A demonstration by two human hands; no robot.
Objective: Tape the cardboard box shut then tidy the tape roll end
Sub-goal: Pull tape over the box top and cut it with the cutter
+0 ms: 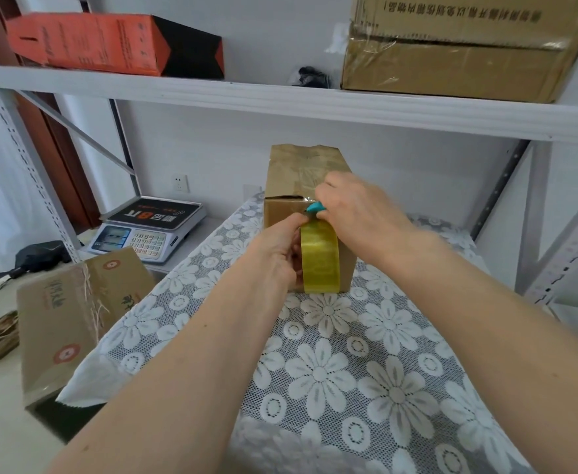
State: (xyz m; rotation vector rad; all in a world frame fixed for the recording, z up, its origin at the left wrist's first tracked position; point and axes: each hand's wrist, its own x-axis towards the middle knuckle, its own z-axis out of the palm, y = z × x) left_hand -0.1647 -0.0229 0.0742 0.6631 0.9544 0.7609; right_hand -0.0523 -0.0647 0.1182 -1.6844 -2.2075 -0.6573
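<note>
Gripping the tape roll (320, 258) against the box (309, 213) on the tabletop (349, 354), your left hand (273, 251) steadies it; your right hand (349, 210) seemingly pinches a teal cutter (316, 208). Slack could tear the tape crookedly.

Cardboard box (306, 196) on lace-covered table (366, 354); tape roll (320, 258) against its near face, between left hand (275, 249) and right hand (356, 213). Electronic scale (150, 230) left. Second carton (75, 313) lower left. Shelf (280, 97) above.
</note>
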